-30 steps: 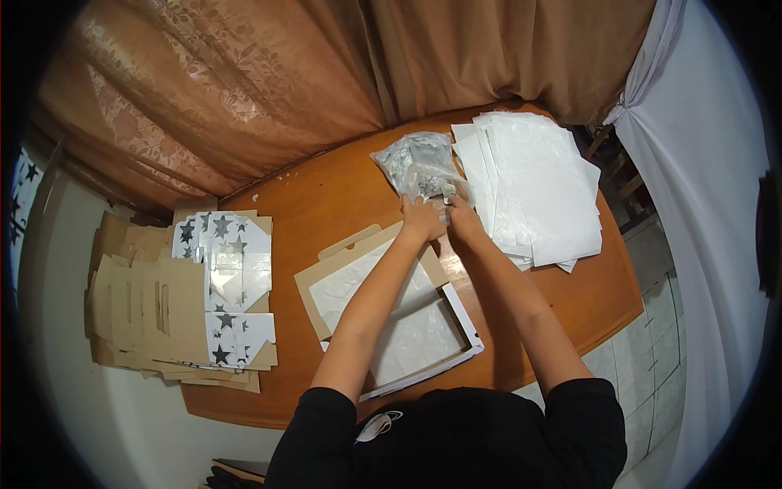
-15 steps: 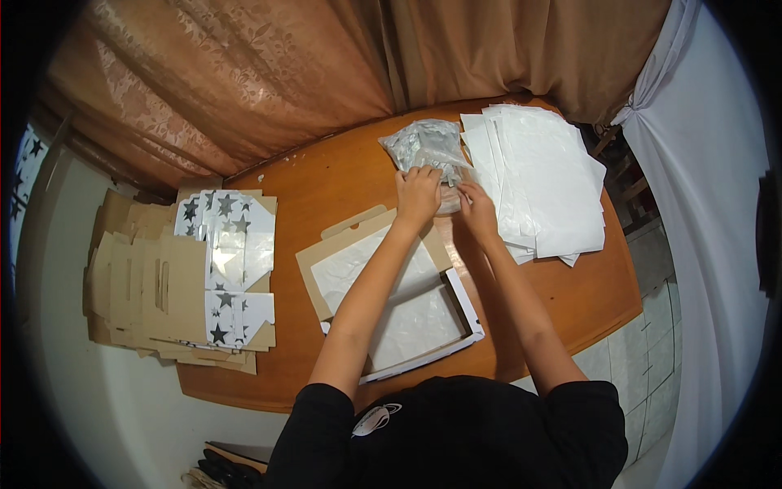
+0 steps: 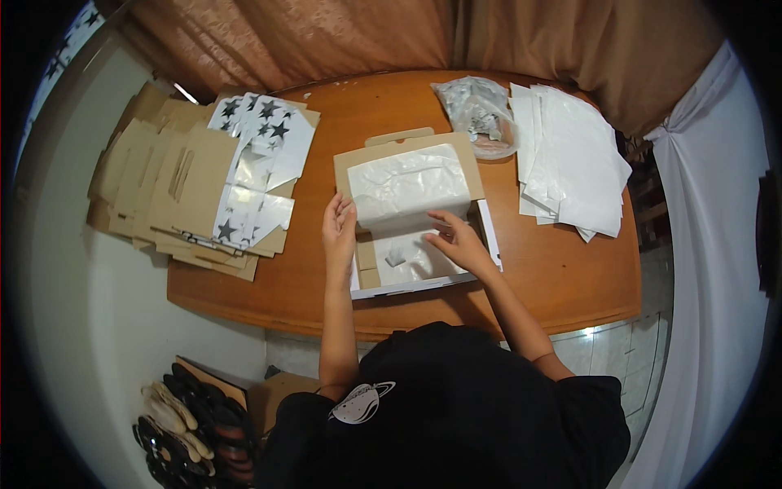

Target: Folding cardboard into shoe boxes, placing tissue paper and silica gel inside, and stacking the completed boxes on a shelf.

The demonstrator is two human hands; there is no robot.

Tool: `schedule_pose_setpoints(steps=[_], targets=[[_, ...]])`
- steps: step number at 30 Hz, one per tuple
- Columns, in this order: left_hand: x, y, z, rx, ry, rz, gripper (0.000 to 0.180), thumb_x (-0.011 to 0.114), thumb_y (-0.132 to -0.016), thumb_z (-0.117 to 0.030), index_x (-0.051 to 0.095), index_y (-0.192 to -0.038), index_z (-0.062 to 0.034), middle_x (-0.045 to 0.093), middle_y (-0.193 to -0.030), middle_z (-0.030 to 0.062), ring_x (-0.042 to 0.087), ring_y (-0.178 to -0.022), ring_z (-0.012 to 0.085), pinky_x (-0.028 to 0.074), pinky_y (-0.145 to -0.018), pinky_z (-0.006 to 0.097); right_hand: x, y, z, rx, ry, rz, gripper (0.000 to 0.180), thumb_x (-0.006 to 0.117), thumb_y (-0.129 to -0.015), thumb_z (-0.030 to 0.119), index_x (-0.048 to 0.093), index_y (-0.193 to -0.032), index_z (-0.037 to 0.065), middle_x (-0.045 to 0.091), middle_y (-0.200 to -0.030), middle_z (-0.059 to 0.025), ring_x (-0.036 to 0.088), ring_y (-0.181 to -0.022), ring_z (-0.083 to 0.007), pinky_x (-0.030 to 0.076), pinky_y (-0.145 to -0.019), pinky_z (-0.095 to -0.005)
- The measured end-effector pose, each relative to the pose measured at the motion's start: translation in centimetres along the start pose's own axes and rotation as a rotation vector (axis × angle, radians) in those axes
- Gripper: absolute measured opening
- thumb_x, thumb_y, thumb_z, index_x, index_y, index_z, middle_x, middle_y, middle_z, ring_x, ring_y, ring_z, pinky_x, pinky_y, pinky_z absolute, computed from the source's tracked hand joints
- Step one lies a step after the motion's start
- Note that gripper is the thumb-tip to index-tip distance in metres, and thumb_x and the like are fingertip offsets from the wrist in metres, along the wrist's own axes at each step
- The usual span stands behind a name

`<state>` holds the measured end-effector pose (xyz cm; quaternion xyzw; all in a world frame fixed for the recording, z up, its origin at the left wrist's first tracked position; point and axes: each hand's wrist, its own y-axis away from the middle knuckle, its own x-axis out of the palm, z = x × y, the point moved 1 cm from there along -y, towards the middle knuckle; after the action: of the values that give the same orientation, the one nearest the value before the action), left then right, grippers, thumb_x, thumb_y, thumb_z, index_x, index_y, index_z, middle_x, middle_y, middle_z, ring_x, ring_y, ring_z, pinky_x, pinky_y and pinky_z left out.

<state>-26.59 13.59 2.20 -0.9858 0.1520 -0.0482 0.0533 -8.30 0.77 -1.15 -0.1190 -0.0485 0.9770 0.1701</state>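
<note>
An open cardboard box (image 3: 371,292), brown inside and white outside, stands before me, its lid tilted back. White tissue paper (image 3: 403,191) lines it and runs up over the lid. A small whitish packet (image 3: 395,257) rests on the paper in the box; its exact kind is too small to tell. At the box's left edge my left hand (image 3: 338,232) is open, fingers slightly bent and holding nothing. Over the right part of the box hovers my right hand (image 3: 458,244), open, with thumb and fingers apart and nothing visible between them.
Behind the box to the right is a clear plastic bag (image 3: 481,118) of small silvery packets. White paper sheets (image 3: 570,155) are stacked right of it. Flattened cardboard boxes (image 3: 191,179), some star-printed, pile up on the left. Shoes (image 3: 191,424) lie on the floor at lower left.
Both hands have left the plastic bag and come back to the box. A small whitish packet now shows on the paper inside it. The whole view has shifted.
</note>
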Motion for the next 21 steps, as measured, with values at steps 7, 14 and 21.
schedule_pose_setpoints(steps=[7,14,21], targets=[[-3.3,1.0,0.9,-0.286,0.153,-0.031,0.054,0.05,-0.09,-0.016,0.025,-0.135,-0.001,0.049,-0.119,0.0119,0.051,-0.098,0.0103,0.044,-0.083,0.022,-4.3,-1.3,0.3,0.128,-0.258,-0.181,0.032,0.059,-0.083,0.01,0.051,-0.112,-0.001,0.058,-0.101,-0.0085,0.056,-0.089,-0.0135,0.046,-0.077,-0.0253],[-4.2,-3.8,2.9,-0.314,0.041,0.09,0.062,0.061,-0.082,-0.014,0.027,-0.132,0.0009,0.057,-0.102,0.0087,0.056,-0.081,0.0107,0.047,-0.071,0.021,-8.4,-6.2,-1.9,0.085,-0.18,-0.31,0.036,0.062,-0.078,0.01,0.05,-0.11,-0.002,0.057,-0.095,-0.0073,0.056,-0.084,-0.0135,0.048,-0.069,-0.027],[-2.2,-5.0,2.0,-0.346,0.149,0.065,0.068,0.064,-0.077,-0.004,0.024,-0.131,0.0067,0.06,-0.086,0.0084,0.052,-0.062,0.0073,0.041,-0.051,0.017,-8.5,-8.9,-3.5,0.167,0.018,-0.209,0.051,0.071,-0.07,0.008,0.047,-0.113,-0.006,0.056,-0.092,-0.0086,0.055,-0.082,-0.0155,0.046,-0.073,-0.0249]])
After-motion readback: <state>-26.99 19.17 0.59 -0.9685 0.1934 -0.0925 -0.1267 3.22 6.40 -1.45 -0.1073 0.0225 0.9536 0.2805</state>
